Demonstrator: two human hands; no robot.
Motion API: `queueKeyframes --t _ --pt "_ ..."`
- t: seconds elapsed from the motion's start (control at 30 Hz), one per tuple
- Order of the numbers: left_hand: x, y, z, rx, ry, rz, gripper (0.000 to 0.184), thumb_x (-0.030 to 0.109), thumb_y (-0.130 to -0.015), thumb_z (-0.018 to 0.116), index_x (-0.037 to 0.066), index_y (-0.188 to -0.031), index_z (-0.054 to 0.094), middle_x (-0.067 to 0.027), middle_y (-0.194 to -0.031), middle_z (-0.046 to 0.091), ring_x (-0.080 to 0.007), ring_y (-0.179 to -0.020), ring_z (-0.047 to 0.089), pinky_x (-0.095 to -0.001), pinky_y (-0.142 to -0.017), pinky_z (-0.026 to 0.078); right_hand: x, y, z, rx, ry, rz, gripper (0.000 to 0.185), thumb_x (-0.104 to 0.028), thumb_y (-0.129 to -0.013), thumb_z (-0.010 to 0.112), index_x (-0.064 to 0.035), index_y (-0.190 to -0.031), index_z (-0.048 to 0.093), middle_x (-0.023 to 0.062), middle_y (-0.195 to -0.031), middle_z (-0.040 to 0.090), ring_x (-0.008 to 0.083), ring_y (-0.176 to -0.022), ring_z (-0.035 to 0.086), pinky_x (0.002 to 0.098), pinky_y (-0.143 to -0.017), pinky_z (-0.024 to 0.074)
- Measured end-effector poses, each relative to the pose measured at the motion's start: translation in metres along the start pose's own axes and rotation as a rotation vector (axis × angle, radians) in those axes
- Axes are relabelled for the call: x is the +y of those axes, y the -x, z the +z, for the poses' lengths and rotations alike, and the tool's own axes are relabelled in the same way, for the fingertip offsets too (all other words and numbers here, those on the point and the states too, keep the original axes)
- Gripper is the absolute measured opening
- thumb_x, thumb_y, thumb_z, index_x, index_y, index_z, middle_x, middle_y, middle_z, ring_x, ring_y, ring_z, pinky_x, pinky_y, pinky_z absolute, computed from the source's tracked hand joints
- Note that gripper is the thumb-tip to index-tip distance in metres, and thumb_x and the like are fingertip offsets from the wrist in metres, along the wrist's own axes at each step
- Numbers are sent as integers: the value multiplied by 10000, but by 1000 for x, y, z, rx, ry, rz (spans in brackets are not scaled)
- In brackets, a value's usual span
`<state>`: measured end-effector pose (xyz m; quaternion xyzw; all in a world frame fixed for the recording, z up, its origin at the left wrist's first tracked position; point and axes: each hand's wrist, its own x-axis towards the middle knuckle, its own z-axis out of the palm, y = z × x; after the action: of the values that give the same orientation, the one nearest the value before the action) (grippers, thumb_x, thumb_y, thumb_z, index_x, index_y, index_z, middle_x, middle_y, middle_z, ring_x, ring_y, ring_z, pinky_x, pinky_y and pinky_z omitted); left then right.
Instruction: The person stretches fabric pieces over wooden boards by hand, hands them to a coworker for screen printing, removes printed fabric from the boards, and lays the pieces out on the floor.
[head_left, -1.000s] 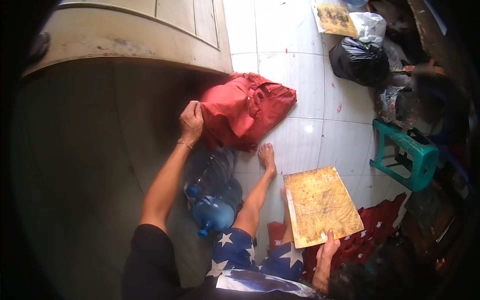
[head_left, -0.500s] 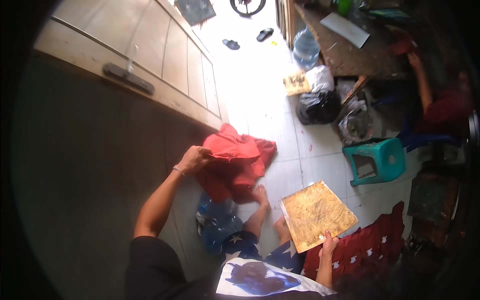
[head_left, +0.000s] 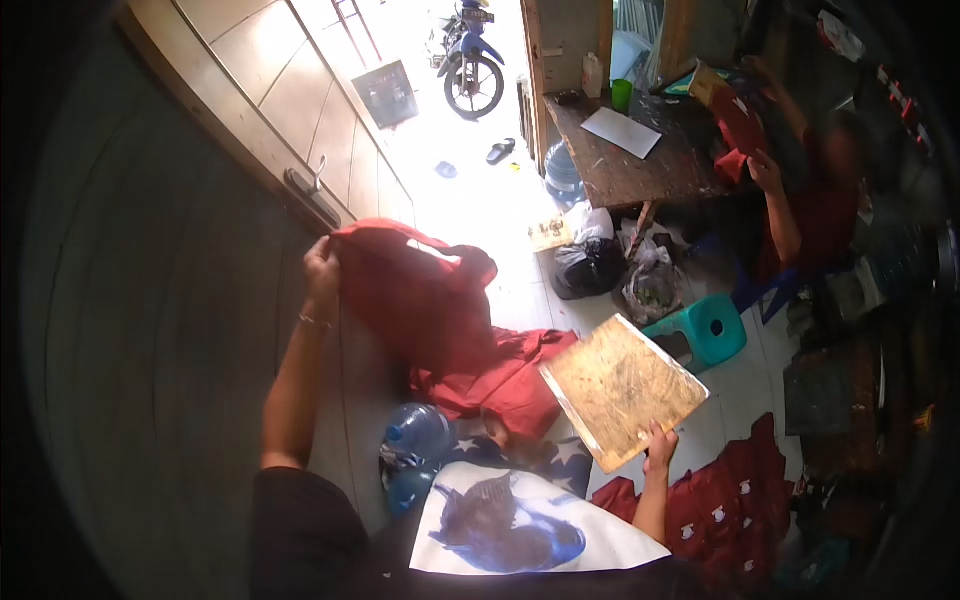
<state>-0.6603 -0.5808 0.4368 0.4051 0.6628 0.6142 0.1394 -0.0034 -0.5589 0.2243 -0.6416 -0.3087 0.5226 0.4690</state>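
Note:
My left hand (head_left: 322, 268) is closed on an edge of a red cloth (head_left: 420, 300), lifted at the left beside the open door. The cloth hangs down from it and its lower part spreads over the floor by my legs. In my right hand (head_left: 660, 449) is a flat, stained yellowish board (head_left: 625, 390), gripped at its lower edge with the thumb on top. Beneath and right of that hand, dark red pieces with small white prints (head_left: 725, 510) lie on the floor.
Large water bottles (head_left: 418, 430) stand near my left leg. A green stool (head_left: 712, 332) and a black bag (head_left: 588, 268) are ahead right. A co-worker (head_left: 815, 200) holds red cloth at a wooden table (head_left: 640, 180). Beyond the door (head_left: 265, 100) is a motorbike (head_left: 472, 75).
My left hand has risen and moved left, pulling the red cloth up and stretching it out. The view has tilted up, showing the doorway, table and co-worker. My right hand still holds the board.

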Motion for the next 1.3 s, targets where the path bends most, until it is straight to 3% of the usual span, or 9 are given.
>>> queueKeyframes --t 0.17,0.23,0.57,0.63,0.8,0.93,1.1,1.17,1.3 --pt "72 0 37 -46 -91 -220 207 32 -925 421 27 -997 615 -2 -807 613 -16 -705 527 -193 -610 453 -12 -13 -3 -17 31 48 113 -72 -852 615 33 -891 631 39 -875 637 129 -771 582 275 -711 455" --pt "73 -9 48 -33 -200 -97 189 26 -883 450 -7 -987 605 -66 -867 643 -120 -756 585 -279 -701 497 -15 -14 -3 -8 30 63 131 -66 -852 610 38 -930 626 54 -908 646 143 -791 600 272 -735 463" --pt "162 -77 117 -251 -917 208 487 435 -834 651 -34 -705 625 -156 -646 613 -286 -614 597 -361 -670 489 24 -19 -16 -372 -549 608 293 -122 -874 585 17 -1131 565 143 -1041 654 272 -864 666 414 -750 566" --pt "169 -83 109 -234 -957 34 483 440 -901 530 -13 -851 690 -268 -788 646 -393 -799 655 -428 -748 505 25 -5 -4 -363 -612 577 308 -151 -890 594 -5 -1159 558 128 -1055 653 276 -876 666 426 -753 565" --pt "125 -86 61 -93 -360 -261 327 302 -964 519 55 -785 638 -10 -725 634 -118 -531 559 -261 -511 446 0 18 24 -315 -620 370 247 -23 -895 587 0 -1140 572 97 -1030 660 219 -858 662 364 -742 562" --pt "94 -66 32 124 68 -543 194 166 -959 464 6 -986 571 -83 -831 662 -189 -753 670 -317 -693 594 -4 5 39 -336 -265 104 191 -46 -885 607 57 -1045 615 88 -973 673 172 -788 645 312 -710 528" --pt "115 -33 39 523 703 -142 230 89 -972 399 -82 -1120 440 -181 -1107 596 -305 -1022 643 -435 -879 576 -61 7 57 -375 152 -154 181 -85 -858 646 76 -939 659 84 -891 685 127 -775 608 284 -699 487" --pt "123 -22 60 582 448 74 288 75 -969 423 -78 -1212 400 -176 -1113 582 -295 -985 647 -418 -902 563 -86 8 59 -462 593 -133 187 -105 -865 656 61 -951 663 67 -891 686 127 -756 610 292 -686 491" --pt "133 -31 84 186 30 21 432 114 -935 546 -43 -1302 381 -130 -1067 620 -156 -919 626 -276 -827 524 -101 3 57 -542 269 -286 170 -114 -869 667 53 -897 663 55 -847 690 110 -715 610 291 -580 480"
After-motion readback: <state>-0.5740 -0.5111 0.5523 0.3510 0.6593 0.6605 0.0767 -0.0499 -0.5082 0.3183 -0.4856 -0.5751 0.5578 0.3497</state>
